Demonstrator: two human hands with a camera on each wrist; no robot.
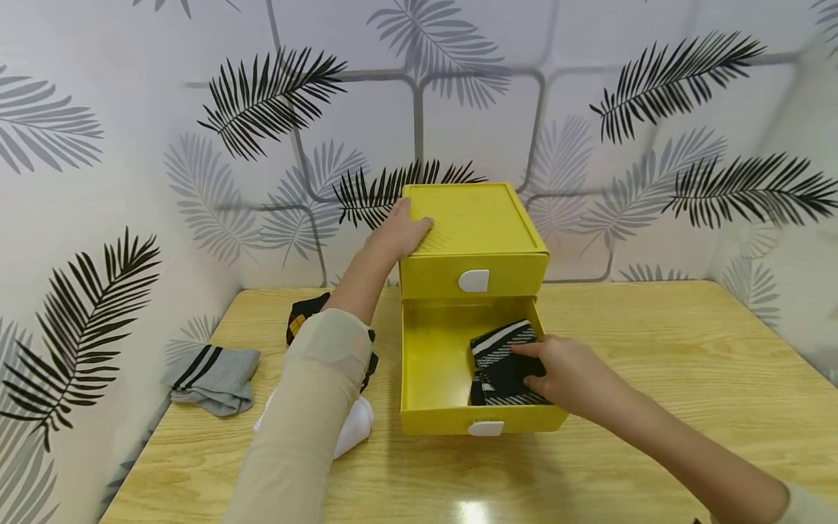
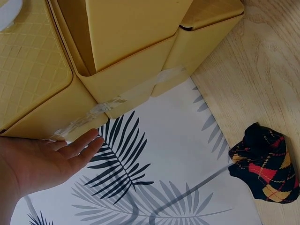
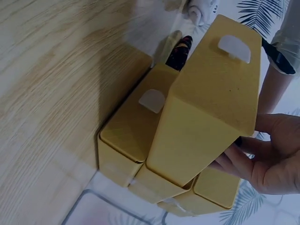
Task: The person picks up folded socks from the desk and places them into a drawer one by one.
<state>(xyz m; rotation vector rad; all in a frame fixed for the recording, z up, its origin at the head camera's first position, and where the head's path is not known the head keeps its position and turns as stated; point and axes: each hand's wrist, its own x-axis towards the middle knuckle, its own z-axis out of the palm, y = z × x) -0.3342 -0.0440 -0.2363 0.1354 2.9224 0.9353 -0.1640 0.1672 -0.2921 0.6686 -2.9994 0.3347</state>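
A yellow drawer unit stands against the wall, with one drawer pulled out below the top one. Inside that drawer, on its right side, lies a folded black-and-white patterned sock. My right hand reaches over the drawer's right wall and holds the sock between thumb and fingers; in the right wrist view the wall hides the fingertips. My left hand rests on the unit's top left edge, and its fingers lie loosely extended along the side in the left wrist view.
Left of the unit lie a grey sock with black stripes, a white sock and a dark argyle sock, the last two partly behind my left arm. The leaf-patterned wall rises behind the wooden table.
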